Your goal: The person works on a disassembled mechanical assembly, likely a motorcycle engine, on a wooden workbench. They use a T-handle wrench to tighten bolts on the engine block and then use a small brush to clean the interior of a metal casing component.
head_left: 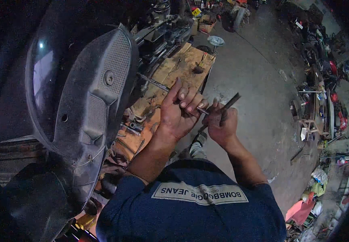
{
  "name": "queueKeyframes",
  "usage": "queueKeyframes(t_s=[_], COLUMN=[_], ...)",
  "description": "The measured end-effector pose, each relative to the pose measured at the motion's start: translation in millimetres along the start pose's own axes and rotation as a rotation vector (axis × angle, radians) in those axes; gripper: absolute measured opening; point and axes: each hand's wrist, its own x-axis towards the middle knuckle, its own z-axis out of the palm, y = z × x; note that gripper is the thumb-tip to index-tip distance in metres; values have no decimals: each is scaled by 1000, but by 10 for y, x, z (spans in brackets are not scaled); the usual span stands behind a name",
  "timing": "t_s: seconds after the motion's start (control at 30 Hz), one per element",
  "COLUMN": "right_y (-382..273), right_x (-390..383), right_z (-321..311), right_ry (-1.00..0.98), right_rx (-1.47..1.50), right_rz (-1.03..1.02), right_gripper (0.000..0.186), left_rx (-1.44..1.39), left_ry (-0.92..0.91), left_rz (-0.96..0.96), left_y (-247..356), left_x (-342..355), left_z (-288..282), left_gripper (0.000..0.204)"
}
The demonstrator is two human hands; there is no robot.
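A long thin metal rod [153,82] slants from beside the large grey panel down to the right. My left hand [180,109], palm up, has its fingers curled round this rod. At the rod's lower right end, a dark crossbar [231,101] runs across it, so the two together look like a T-handle wrench. Gripping the crossbar at that joint is my right hand [222,123]. The rod's upper left tip comes close to the panel's edge, and I cannot tell what it touches.
The dusty grey panel [90,88] with textured treads rises at the left. Behind the rod stands a wooden workbench [170,66] bearing a brush-like tool [199,66] and loose metal tools. Cluttered shelving [319,101] lines the right side of the concrete floor [259,88].
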Motion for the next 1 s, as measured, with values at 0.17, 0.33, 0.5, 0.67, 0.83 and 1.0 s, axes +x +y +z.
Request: queueKeyframes(t_s=[0.17, 0.33, 0.5, 0.67, 0.83, 1.0], right_y=[98, 230, -157, 220, 352, 192], right_x=[-81, -212, -108, -207, -228, 149], right_z=[133, 134, -12, 64, -108, -233], right_ry=[222, -25, -12, 464, 330, 173], right_rx=[101, -171, 416, -96, -656, -1067], right_rz=[-25, 75, 296, -357, -744, -793], right_gripper=[10, 27, 29, 50, 57, 45], left_rx=[25, 19, 11, 0, -13, 105], left_ry=[-8, -41, -4, -35, -49, 118], left_rz=[-10, -9, 1, -16, -32, -10], left_y=[22, 33, 35, 46, 35, 93], left_x=[-19, -2, -13, -18, -12, -62], left_z=[15, -63, -47, -13, 13, 52], left_gripper=[43, 41, 40, 40, 40, 35])
